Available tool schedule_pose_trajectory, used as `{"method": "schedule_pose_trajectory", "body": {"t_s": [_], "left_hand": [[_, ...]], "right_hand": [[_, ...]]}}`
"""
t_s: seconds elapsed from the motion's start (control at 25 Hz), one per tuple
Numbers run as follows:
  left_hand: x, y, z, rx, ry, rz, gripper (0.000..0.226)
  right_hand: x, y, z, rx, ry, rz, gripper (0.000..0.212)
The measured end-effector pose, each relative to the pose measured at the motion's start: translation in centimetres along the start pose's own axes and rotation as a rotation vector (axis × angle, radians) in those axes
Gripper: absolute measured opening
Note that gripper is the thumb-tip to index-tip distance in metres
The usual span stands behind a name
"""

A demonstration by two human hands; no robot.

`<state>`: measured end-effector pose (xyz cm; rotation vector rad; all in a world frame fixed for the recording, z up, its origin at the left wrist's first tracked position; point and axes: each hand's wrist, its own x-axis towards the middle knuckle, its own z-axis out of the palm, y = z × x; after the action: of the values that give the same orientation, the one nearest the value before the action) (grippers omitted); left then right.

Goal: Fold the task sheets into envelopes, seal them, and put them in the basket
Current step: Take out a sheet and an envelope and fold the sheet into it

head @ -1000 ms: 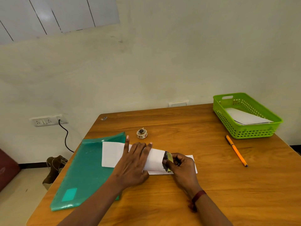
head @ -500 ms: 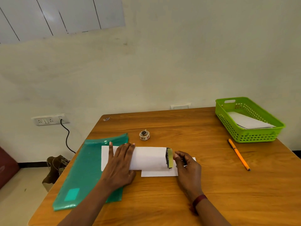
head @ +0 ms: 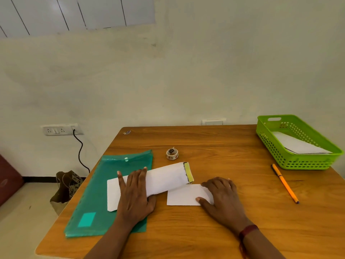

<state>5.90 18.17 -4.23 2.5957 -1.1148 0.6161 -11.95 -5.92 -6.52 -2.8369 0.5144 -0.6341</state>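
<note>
A white envelope (head: 164,179) lies near the table's middle, its right end raised and its flap showing a yellow adhesive strip. My left hand (head: 134,193) presses flat on the envelope's left part, fingers straight. A folded white task sheet (head: 183,196) lies just right of it. My right hand (head: 222,197) rests on that sheet's right end, thumb on the paper. The green basket (head: 306,163) stands at the far right with white envelopes (head: 296,144) inside.
A green plastic folder (head: 97,195) lies under the envelope's left end, reaching the table's left edge. A small tape roll (head: 172,153) sits behind the envelope. An orange pen (head: 284,183) lies in front of the basket.
My right hand let go of the envelope's flap end and dropped onto the folded sheet. The envelope's right end has swung up and away. My left hand stays pressed on the envelope.
</note>
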Motion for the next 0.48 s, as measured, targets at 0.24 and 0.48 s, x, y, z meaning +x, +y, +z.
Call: {"method": "schedule_pose_trajectory", "body": {"t_s": [0.24,0.48], "left_hand": [[0.20,-0.12,0.05,0.000,-0.044,-0.023,0.086],[0.15,-0.18,0.06,0.012,-0.061,-0.019,0.087]], "right_hand": [[0.05,0.03,0.52,-0.123,-0.073,0.023,0.061],[0.07,-0.12,0.27,-0.122,-0.071,0.088,0.063]]}}
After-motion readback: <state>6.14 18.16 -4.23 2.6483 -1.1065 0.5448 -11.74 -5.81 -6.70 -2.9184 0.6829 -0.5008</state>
